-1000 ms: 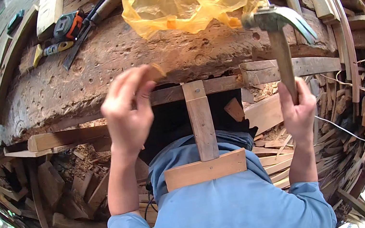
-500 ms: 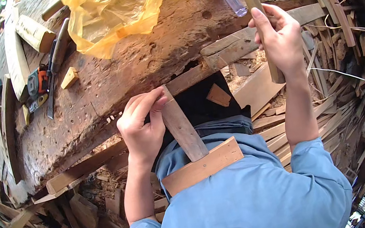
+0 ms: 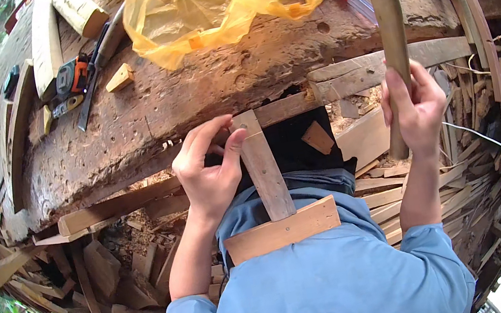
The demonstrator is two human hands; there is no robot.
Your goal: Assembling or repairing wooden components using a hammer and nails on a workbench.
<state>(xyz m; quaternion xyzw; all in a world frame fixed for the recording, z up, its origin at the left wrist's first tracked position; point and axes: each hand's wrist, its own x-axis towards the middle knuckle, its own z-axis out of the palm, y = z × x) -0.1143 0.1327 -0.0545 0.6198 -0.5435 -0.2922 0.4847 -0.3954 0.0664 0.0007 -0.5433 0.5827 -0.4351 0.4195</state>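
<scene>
My right hand [image 3: 415, 107] is wrapped around the wooden handle of a claw hammer [image 3: 389, 24], held upright with its metal head raised over the beam. A T-shaped piece made of two boards lies against my lap: a grey upright strip [image 3: 266, 177] and a lighter crosspiece [image 3: 283, 230], with small nail heads or marks in both. At the strip's far end, my left hand [image 3: 209, 167] is closed in a pinch, thumb and forefinger at its left edge. Whatever is between those fingertips is too small to make out.
A thick, pitted wooden beam [image 3: 187, 100] spans ahead. On it lie a yellow plastic bag [image 3: 199, 15], a screwdriver [image 3: 356, 4], a tape measure [image 3: 72, 77], a chisel-like tool [image 3: 87, 97] and a small wood block [image 3: 119, 78]. Scrap wood [image 3: 110, 275] is piled on both sides.
My right hand has moved slightly right and toward me, bringing the hammer's head into view. My left hand stays at the strip's end, while the view has shifted a little.
</scene>
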